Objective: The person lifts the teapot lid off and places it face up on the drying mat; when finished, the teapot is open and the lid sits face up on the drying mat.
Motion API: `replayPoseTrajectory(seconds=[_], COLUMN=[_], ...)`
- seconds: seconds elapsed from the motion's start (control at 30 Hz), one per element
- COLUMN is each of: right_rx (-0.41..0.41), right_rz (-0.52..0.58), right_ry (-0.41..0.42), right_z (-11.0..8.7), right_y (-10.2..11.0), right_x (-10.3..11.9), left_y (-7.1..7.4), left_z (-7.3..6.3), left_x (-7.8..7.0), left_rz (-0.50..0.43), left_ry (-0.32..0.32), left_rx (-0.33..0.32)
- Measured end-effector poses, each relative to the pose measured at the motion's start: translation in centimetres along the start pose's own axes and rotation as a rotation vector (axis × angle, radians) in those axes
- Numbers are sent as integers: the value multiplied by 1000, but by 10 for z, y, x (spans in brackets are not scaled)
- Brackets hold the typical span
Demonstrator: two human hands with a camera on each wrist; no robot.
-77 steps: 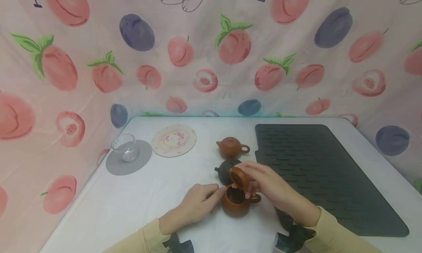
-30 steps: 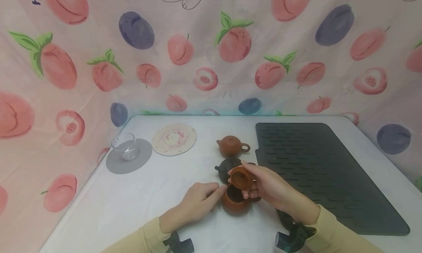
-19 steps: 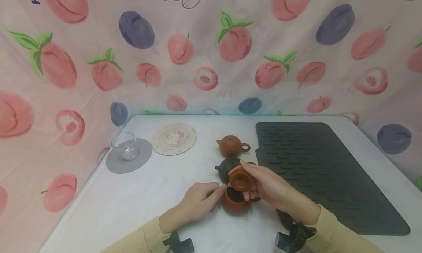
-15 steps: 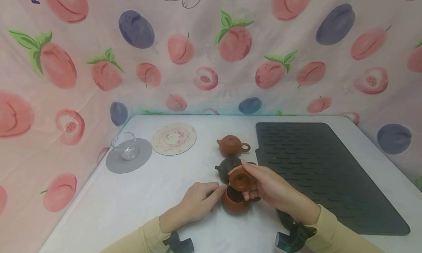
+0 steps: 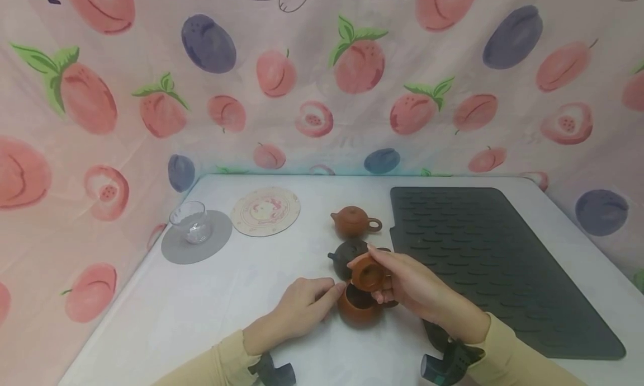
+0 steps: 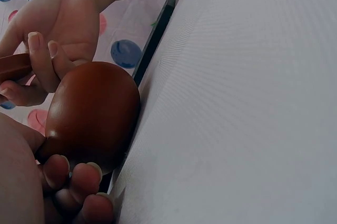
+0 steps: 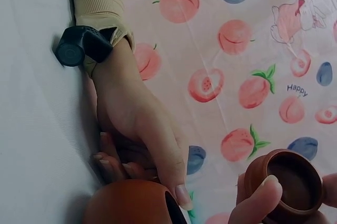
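A brown clay teapot [image 5: 360, 315] stands uncovered on the white table, its dark mouth partly hidden behind the lid. My left hand [image 5: 304, 309] holds the pot on its left side, thumb and forefinger at the rim. In the left wrist view its other fingertips curl low beside the pot's rounded body [image 6: 95, 113]. Just above the mouth, my right hand [image 5: 415, 285] grips the brown lid [image 5: 369, 275] between thumb and fingers. The lid is tilted, so its hollow underside faces the head camera; its ringed rim [image 7: 257, 174] shows in the right wrist view.
A black teapot [image 5: 344, 258] sits right behind, partly covered by the lid and right hand. Farther back is another brown teapot [image 5: 351, 224]. A dark ridged mat [image 5: 468, 252] lies right; a glass cup [image 5: 196, 229] on a grey coaster [image 5: 173, 253] and a patterned round mat [image 5: 251, 218] lie left.
The right hand has turned the lid from a steep sideways tilt so that its underside faces the head camera, then turned it slightly again. The left hand has stayed on the pot.
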State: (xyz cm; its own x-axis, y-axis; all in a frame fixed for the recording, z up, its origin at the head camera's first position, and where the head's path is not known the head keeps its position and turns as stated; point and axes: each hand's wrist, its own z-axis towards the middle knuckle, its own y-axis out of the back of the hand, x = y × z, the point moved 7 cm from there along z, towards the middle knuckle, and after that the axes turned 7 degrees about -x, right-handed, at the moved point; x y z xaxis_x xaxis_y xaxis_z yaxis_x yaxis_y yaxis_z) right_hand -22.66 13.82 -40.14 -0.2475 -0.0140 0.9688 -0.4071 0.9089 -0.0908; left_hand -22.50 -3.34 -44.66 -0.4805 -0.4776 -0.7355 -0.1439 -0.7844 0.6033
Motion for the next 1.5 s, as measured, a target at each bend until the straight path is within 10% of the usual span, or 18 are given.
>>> replayPoseTrajectory(seconds=[0.57, 1.5], right_rx=[-11, -41], right_rz=[-357, -438], right_ry=[75, 162], right_z=[-3, -8], right_y=[1, 3], right_x=[3, 11], left_y=[0, 0], left_z=[0, 0], left_x=[2, 2], left_rz=[1, 2], left_ry=[-16, -3], left_rx=[-3, 9])
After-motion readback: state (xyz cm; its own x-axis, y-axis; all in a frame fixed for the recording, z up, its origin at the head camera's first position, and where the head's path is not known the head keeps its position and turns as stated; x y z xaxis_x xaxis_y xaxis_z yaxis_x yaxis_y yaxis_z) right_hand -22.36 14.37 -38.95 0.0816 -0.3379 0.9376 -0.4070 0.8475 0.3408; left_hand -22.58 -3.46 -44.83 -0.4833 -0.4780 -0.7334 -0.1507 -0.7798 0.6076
